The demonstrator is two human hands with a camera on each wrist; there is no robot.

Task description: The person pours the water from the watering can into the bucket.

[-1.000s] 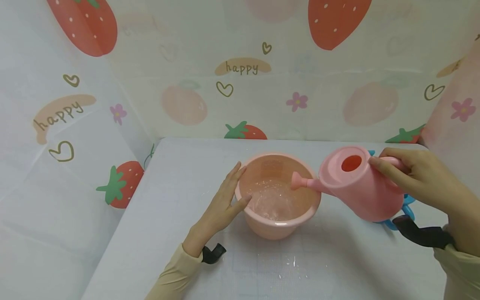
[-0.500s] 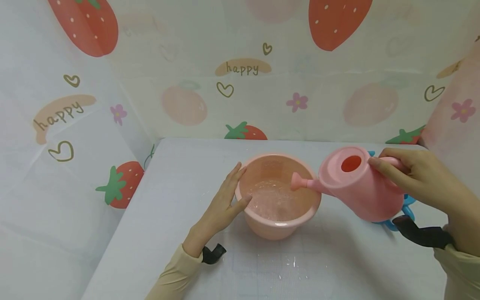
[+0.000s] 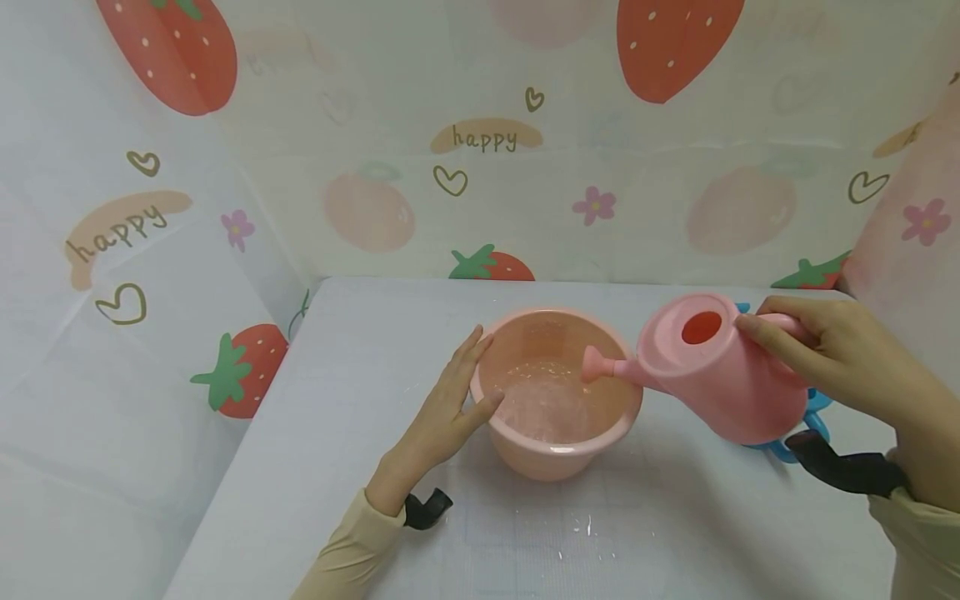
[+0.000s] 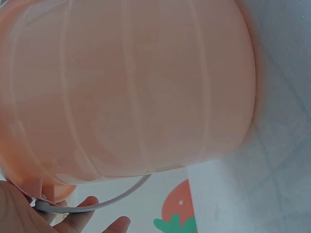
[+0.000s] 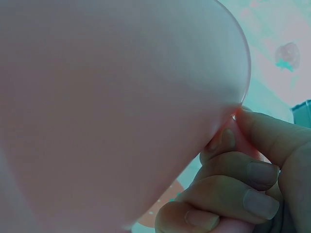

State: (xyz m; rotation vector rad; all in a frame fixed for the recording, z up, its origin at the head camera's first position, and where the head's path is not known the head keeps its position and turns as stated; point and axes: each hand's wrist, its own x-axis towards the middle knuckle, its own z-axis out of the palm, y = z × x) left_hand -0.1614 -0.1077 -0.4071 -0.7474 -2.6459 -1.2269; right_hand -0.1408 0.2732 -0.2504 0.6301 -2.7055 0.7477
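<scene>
A table [image 3: 360,358] bears a bucket [image 3: 547,464] and, apparently, a blue object [image 3: 819,399].

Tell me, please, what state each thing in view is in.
Watering can: tilted, top opening uncovered, spout over the bucket.
Bucket: upright, clear liquid inside.
Bucket handle: lowered outside, partly hidden.
Left hand: touches the bucket, fingers extended.
Right hand: grips the watering can.
Table: spotted with drops.
Blue object: mostly hidden, state unclear.
</scene>
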